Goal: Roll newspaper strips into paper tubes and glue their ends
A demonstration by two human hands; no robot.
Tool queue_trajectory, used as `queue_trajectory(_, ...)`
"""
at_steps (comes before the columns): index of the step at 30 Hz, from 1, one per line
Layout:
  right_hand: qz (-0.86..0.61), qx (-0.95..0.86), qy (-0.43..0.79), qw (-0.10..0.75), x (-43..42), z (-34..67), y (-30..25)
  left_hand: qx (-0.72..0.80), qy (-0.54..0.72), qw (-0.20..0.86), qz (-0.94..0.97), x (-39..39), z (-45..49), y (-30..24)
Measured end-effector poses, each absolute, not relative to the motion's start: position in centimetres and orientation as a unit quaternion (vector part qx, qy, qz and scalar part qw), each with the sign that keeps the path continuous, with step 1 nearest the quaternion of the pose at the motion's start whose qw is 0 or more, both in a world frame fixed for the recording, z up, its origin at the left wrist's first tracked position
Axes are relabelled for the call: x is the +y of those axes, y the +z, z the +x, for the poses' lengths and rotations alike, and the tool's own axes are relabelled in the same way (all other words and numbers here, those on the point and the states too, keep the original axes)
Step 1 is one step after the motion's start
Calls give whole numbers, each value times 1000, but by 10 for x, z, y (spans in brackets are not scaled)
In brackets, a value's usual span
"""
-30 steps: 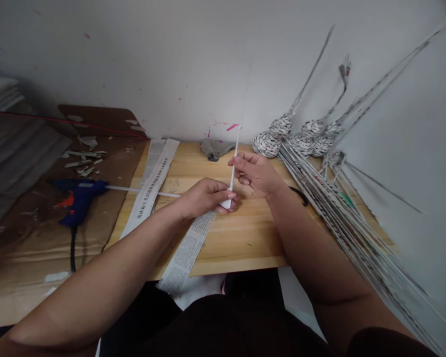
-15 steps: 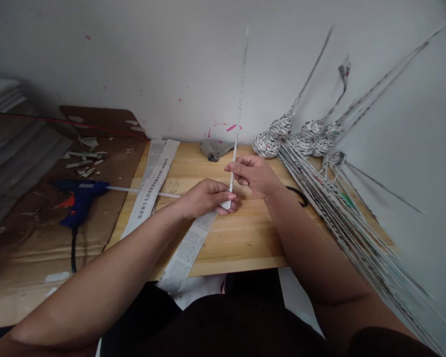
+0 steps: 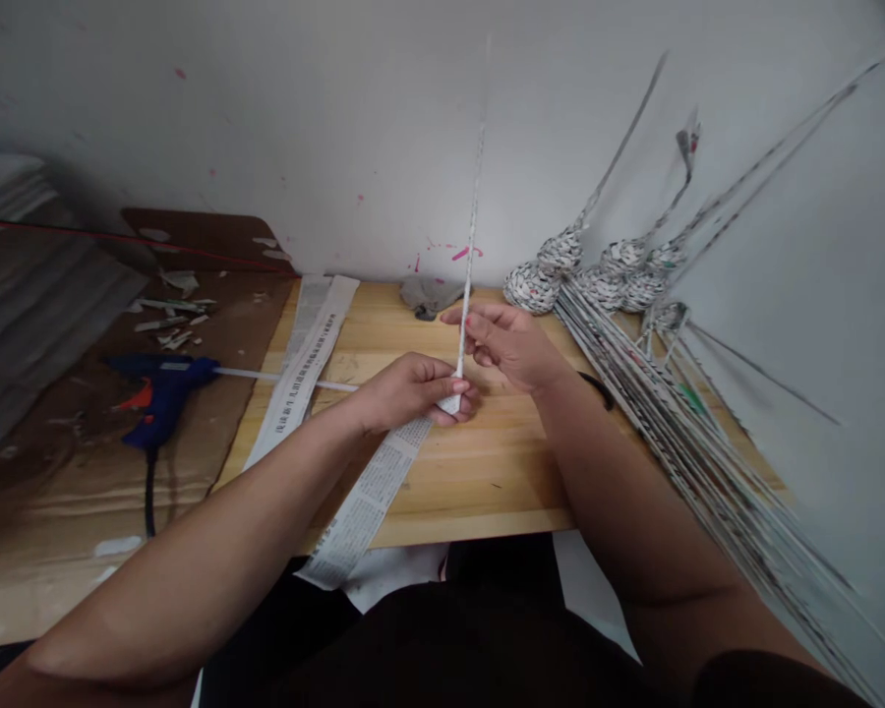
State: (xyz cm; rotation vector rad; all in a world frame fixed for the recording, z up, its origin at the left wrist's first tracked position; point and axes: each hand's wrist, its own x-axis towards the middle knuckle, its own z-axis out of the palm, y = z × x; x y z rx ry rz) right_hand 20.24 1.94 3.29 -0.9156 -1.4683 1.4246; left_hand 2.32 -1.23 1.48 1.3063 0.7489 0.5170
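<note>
Pinching paper stick at base: left hand | right hand pinches it higher, upright | newspaper strip overhangs table front edge, print unreadable | bare wood front-right

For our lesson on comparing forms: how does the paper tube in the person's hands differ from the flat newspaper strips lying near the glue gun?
The tube is rolled thin and round; the strips are flat and wide. The tube stands nearly upright, pinched by the left hand and right hand; the strips lie untouched on the table. Both are printed newspaper.
</note>
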Motion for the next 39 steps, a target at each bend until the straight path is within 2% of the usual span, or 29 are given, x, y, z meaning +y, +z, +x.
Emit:
queue_trajectory(2,-359,-601,588,405,20,203,32,336,235,700,585,-12,23,14)
queue_trajectory(7,-387,-553,576,461,21,202,31,336,234,700,586,-11,22,14)
queue_trajectory(11,-369,-591,585,415,20,202,33,328,242,698,589,-11,22,13)
queue_trajectory(16,-390,-547,556,489,20,200,32,336,238,697,587,-11,22,13)
queue_trajectory(21,-380,-583,573,433,20,200,32,331,245,699,585,-11,22,12)
queue_trajectory(25,-421,-555,542,470,18,196,33,334,245,696,587,-11,22,11)
queue_trajectory(31,-372,-571,588,437,17,197,35,329,239,700,587,-10,21,11)
queue_trajectory(36,-379,-530,591,476,19,198,32,327,238,706,582,-11,22,12)
queue_trajectory(39,-375,-537,598,462,19,199,33,328,226,704,588,-12,22,15)
